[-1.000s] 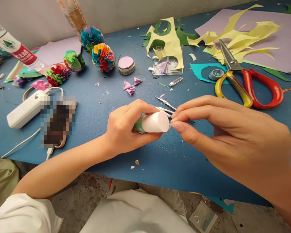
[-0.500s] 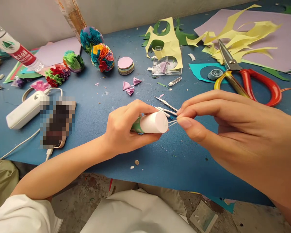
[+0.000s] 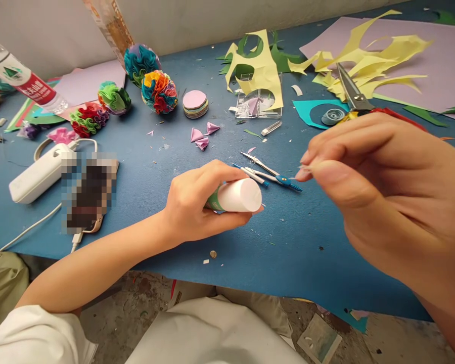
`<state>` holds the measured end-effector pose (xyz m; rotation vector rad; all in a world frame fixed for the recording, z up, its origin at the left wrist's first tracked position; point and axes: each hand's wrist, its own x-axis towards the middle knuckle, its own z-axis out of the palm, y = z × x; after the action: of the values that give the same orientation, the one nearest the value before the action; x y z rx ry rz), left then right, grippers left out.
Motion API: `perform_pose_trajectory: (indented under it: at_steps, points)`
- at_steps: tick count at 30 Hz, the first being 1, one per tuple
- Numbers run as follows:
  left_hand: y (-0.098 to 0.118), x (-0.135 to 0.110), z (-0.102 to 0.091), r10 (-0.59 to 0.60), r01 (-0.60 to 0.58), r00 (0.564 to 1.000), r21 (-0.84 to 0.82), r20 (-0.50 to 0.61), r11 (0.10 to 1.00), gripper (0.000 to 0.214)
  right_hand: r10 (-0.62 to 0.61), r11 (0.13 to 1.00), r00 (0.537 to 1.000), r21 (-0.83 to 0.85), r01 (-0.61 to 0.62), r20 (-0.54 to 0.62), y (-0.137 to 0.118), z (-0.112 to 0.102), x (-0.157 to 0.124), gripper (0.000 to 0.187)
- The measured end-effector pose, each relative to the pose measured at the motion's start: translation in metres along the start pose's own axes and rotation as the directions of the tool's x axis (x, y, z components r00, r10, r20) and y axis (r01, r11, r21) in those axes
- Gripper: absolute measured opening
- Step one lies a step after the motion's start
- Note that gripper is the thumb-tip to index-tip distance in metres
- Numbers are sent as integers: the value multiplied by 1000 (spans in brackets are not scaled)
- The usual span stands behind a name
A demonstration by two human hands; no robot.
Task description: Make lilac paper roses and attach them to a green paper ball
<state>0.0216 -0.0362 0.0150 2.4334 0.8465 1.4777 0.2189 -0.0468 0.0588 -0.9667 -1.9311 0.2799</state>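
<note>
My left hand (image 3: 197,202) is wrapped round a small green bottle with a white end (image 3: 240,195), which looks like a glue bottle. The white end faces me, and the fingers hide part of the green body. To the right, my right hand (image 3: 379,182) has its thumb and forefinger pinched on a thin whitish strand (image 3: 303,167). Between the hands lie a pair of compasses (image 3: 284,180) and a blue-and-white pen-like tool (image 3: 255,175). Folded lilac paper pieces (image 3: 201,135) and a stack of paper discs (image 3: 195,103) are beyond the left hand.
Red-handled scissors (image 3: 354,93) lie partly behind my right hand, near yellow paper scraps (image 3: 394,55) and a turquoise cut-out (image 3: 307,112). Ruffled paper balls (image 3: 160,91), a water bottle (image 3: 26,81), a white power bank (image 3: 41,172) and a blurred phone (image 3: 91,192) occupy the left side.
My right hand has moved right and slightly up, away from the bottle, uncovering the compasses' head. Strands that stretched from bottle to fingers no longer span the gap. My left hand stays almost still.
</note>
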Motion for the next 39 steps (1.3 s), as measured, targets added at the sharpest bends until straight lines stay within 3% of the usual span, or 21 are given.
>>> perform_pose_trajectory:
  at_steps: [3,7,9,12,17,28,39]
  points:
    - [0,0,0,-2,2,1000,5,-4,1000,29,9,1000,996,-20,-7,90,2,-2,-1,21]
    - [1,1,0,-19,19,1000,16,13,1000,29,-46,975,972,-200,94,229,5,-1,-1,21]
    - [1,0,0,-27,26,1000,22,13,999,30,-83,965,976,-227,129,200,5,1,-1,4]
    - [0,-1,0,-49,50,999,57,-3,997,30,-72,972,985,-209,104,156,1,2,-2,16]
    - [-1,-3,-1,-72,70,997,95,27,993,27,-88,980,979,-161,118,184,-7,3,-4,6]
    - [-1,-2,1,-42,40,999,109,19,993,28,-110,968,976,-201,147,186,-2,9,-7,6]
    - [2,0,0,-39,38,999,78,5,996,27,-57,980,979,-177,93,196,-2,8,-4,11]
